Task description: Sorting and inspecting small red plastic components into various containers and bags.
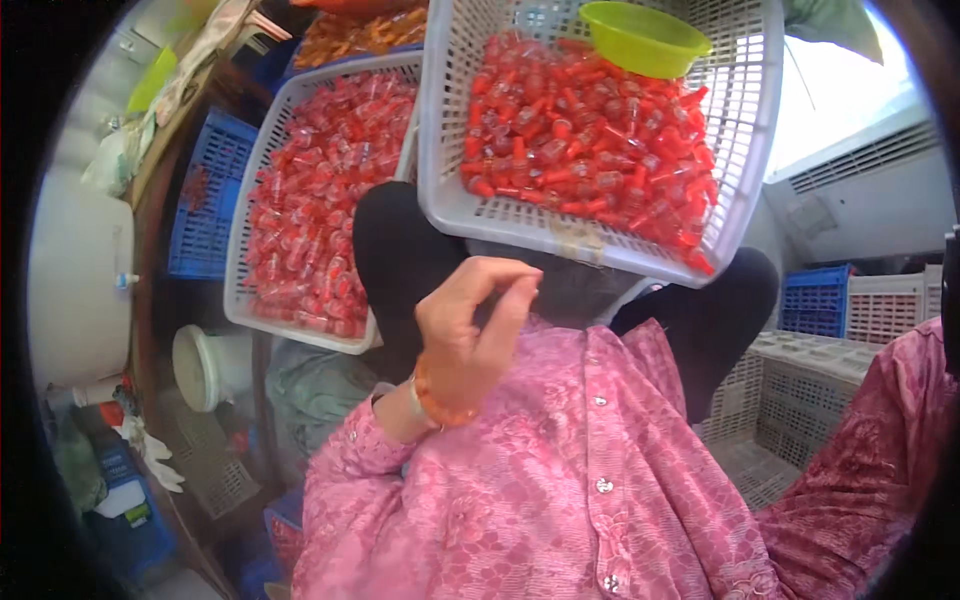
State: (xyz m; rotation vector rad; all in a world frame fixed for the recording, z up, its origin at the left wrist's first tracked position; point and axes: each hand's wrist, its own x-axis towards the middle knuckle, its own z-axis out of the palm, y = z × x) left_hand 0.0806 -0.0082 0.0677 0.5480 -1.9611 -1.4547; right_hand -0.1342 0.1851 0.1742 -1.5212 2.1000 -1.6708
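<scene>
My left hand (468,322) is raised in front of my pink shirt, with a beaded orange bracelet at the wrist. Thumb and forefinger come together in a pinch; whatever lies between the tips, if anything, is too small to make out. Just beyond it, a white plastic basket (432,150) rests by my knees. Inside lie many small red-and-clear plastic pieces (590,140), some with narrow pointed tips. A yellow-green bowl (650,42) sits on them at the far side. The right sleeve (890,410) reaches the right edge, and my right hand is outside the picture.
To the left stands a second white basket (243,240) heaped with similar pinkish-red pieces. Past it are a blue crate (212,190) and a white bucket (215,368). Pale crates (800,400) and a blue crate (814,302) stand on the right.
</scene>
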